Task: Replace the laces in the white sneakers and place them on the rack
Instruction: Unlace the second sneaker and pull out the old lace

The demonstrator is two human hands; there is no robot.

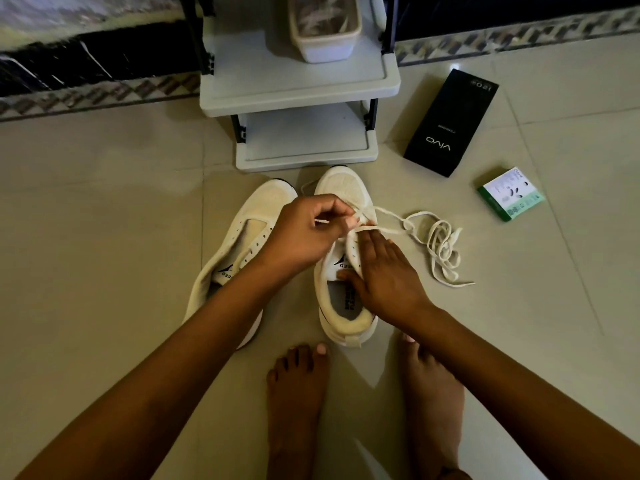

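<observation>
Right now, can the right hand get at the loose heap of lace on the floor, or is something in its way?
Probably yes. The right hand rests open on the right sneaker, and the loose lace lies on bare floor just to its right. Nothing stands between them; the green box is farther off.

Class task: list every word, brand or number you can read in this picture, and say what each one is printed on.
"vivo": on the black box, seen upside down.
"120", roughly: small print at that box's far end, not certain.
"...EED": tongue label of the left sneaker, partly hidden.
"...EED": tongue label of the right sneaker, partly hidden.
Right sneaker's insole print: too blurred.
Green-and-white box: too small.
</observation>
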